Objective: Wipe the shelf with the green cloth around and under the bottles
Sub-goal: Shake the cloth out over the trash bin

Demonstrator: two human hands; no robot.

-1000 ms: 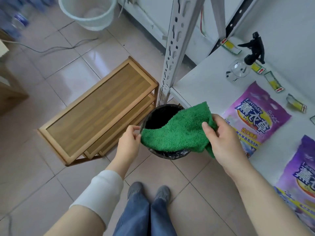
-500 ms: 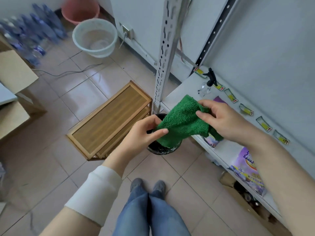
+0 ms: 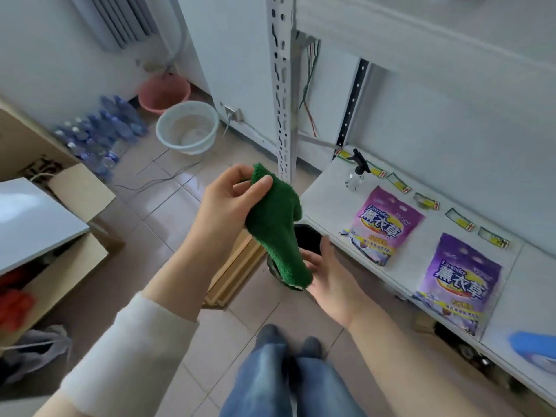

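The green cloth point(image 3: 275, 227) hangs down in the air, pinched at its top corner by my left hand point(image 3: 228, 203). My right hand point(image 3: 328, 276) is open, palm up, just below and right of the cloth's lower end, close to it or touching it. The white shelf point(image 3: 328, 191) runs along the right. On it stand a small clear spray bottle with a black trigger point(image 3: 356, 174) at the back left, and two purple lavender bags point(image 3: 383, 224) point(image 3: 460, 281) lie flat. A blue bottle point(image 3: 534, 350) shows at the right edge.
A black-lined bin point(image 3: 307, 236) sits on the floor under the cloth, beside a low wooden rack point(image 3: 237, 266). The shelf's perforated upright point(image 3: 282, 94) rises behind. Cardboard boxes point(image 3: 60, 242) stand at left; a white basin point(image 3: 188, 126), a pink basin and several water bottles lie beyond.
My right hand has let go of the cloth and dropped below it, open. My left hand has lifted the cloth up by one corner so that it hangs. The view has tilted up.
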